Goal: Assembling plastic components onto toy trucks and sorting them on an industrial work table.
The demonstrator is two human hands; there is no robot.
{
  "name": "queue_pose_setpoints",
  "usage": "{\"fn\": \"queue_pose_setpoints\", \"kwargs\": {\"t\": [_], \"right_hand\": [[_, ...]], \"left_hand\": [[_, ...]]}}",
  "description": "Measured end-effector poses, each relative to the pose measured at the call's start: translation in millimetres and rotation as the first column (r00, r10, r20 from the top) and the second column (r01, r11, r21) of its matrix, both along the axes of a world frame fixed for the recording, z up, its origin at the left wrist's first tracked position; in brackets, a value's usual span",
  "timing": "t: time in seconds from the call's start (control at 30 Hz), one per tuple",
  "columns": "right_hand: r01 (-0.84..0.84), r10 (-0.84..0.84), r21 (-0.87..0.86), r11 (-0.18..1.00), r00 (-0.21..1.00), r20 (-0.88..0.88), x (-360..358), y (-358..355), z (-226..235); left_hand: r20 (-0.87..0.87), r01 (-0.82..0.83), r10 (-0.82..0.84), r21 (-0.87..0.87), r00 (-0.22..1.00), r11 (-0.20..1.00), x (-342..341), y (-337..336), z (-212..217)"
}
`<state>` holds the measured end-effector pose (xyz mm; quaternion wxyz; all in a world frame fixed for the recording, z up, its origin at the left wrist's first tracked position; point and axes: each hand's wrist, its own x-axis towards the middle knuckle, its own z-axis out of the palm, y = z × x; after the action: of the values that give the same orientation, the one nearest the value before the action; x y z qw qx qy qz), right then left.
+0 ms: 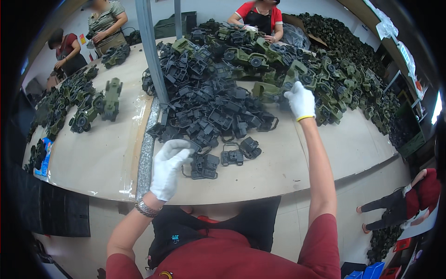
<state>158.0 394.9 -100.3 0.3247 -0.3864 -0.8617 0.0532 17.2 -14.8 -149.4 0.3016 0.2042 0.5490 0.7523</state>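
Observation:
Both of my hands wear white gloves. My right hand (301, 102) is stretched out on the right, its fingers closed at the end of an olive-green toy jeep (267, 91) that looks smeared there by motion. My left hand (170, 168) hovers over the near part of the table, fingers bent and apart, with nothing visible between them. Close by its fingertips lies a black plastic toy jeep part (204, 166). Two smaller black frame-like parts (232, 154) rest to the right of it. Behind them rises a large pile of similar black parts (200, 100).
Green toy jeeps (353, 86) are heaped along the right and back of the table (260, 176). A grey metal post (152, 51) stands left of the black pile. More jeeps (83, 114) sit on the left side. Other people work behind the table, and one stands at right.

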Motion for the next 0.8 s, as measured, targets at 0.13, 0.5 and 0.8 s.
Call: {"fn": "queue_pose_setpoints", "kwargs": {"t": [0.13, 0.5, 0.8], "right_hand": [[-0.098, 0.092, 0.144, 0.985, 0.994, 0.051, 29, -10, 54], [-0.701, 0.656, 0.007, 0.713, 0.672, 0.343, 77, -144, 183], [-0.720, 0.743, -0.410, 0.560, 0.655, -0.135, 20, -127, 86]], "left_hand": [[-0.186, 0.109, -0.109, -0.008, 0.976, 0.994, 9, 24, 16], [-0.375, 0.659, -0.651, -0.127, 0.660, 0.742, 19, 90, 99], [0.561, 0.716, -0.795, 0.456, 0.230, 0.529, 63, -7, -10]]}}
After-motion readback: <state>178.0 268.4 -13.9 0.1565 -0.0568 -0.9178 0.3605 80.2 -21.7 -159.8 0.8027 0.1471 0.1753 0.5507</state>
